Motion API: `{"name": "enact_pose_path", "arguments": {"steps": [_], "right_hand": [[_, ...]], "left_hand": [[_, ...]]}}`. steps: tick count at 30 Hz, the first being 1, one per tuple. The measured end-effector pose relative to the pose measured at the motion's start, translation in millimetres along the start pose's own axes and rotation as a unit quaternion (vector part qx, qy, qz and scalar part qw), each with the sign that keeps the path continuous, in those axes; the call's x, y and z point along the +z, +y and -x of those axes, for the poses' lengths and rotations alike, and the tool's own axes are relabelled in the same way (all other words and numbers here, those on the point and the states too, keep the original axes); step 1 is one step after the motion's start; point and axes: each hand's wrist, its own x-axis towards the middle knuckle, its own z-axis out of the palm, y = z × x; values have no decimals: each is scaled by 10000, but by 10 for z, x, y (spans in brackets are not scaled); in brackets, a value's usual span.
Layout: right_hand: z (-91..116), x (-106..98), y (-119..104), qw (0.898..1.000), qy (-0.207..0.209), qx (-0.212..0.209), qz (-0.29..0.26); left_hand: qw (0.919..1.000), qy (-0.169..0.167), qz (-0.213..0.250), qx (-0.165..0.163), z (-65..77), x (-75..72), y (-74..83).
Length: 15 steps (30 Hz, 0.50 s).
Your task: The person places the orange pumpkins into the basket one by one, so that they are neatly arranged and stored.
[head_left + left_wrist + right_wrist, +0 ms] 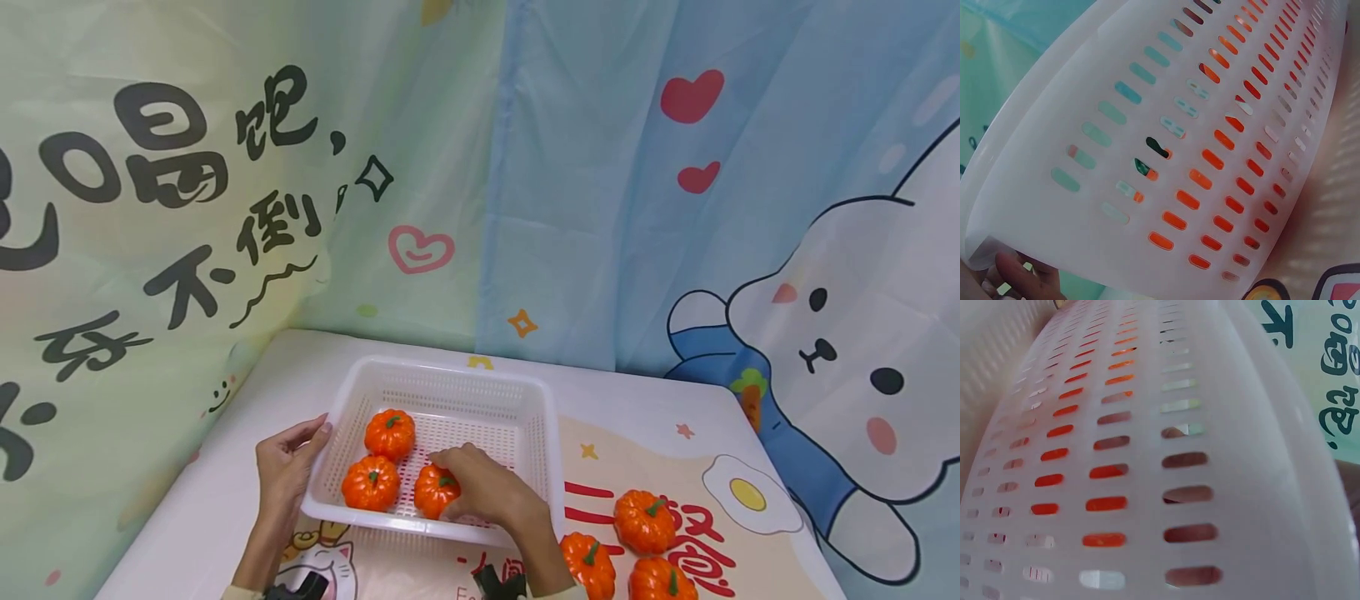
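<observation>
Printed curtains back a table where the right hand grips a pumpkin, two other pumpkins left of its fingers, and the left hand pinches their basket.

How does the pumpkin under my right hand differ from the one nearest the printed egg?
The held pumpkin sits inside the white basket; the outer pumpkin sits on the table. The right hand partly covers the held pumpkin, while no hand touches the outer pumpkin. Both are orange with green stems.
</observation>
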Motion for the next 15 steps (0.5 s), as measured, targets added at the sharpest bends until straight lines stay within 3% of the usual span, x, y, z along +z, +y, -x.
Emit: {"name": "enact_pose_path", "arguments": {"steps": [15], "right_hand": [[-128, 81, -1, 9999, -23, -72, 85]], "left_hand": [[10000, 44, 21, 50, -4, 10, -7]]}}
